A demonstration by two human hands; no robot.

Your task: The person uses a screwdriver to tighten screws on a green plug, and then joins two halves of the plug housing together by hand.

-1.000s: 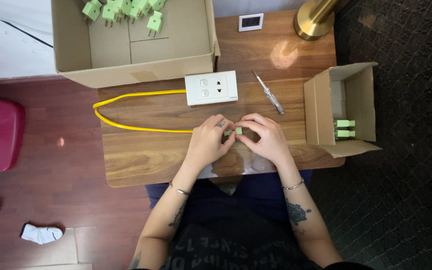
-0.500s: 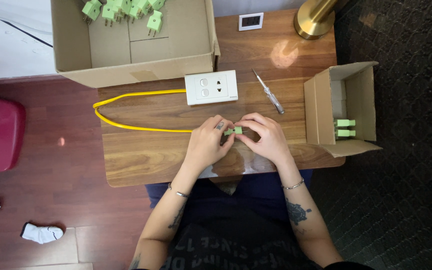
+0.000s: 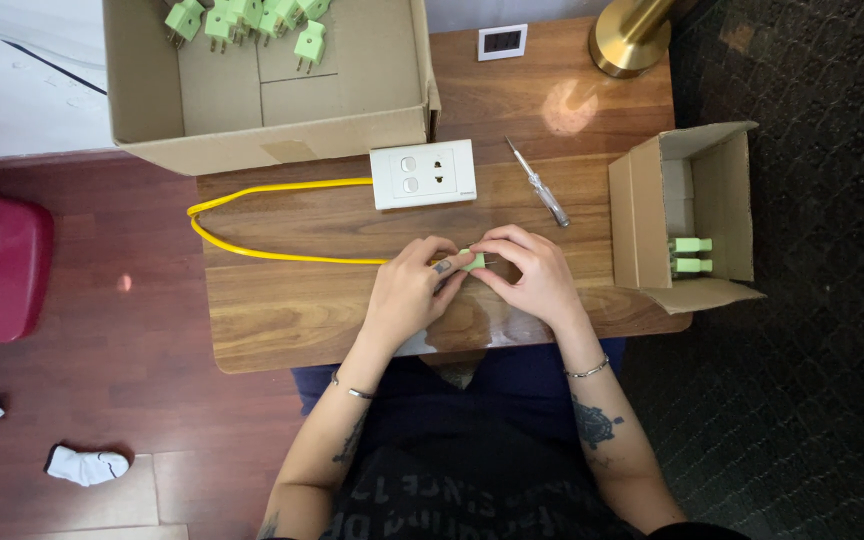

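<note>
On the far left, we're seeing the yellow cable [image 3: 252, 215] looping across the wooden table [image 3: 282, 310] and running in under our left hand [image 3: 412, 292]. We're pinching the small green plug [image 3: 473, 261] there, left fingers closed on it, right hand [image 3: 530, 275] gripping its other side. Just beyond are lying the white socket plate [image 3: 423, 173] and the screwdriver [image 3: 539, 183]. Further right, the small cardboard box [image 3: 642, 215] is holding two green plugs [image 3: 690, 255].

Two open brown cardboard boxes [image 3: 352, 120] [image 3: 642, 220], small white-framed screen [image 3: 503, 41]
</note>
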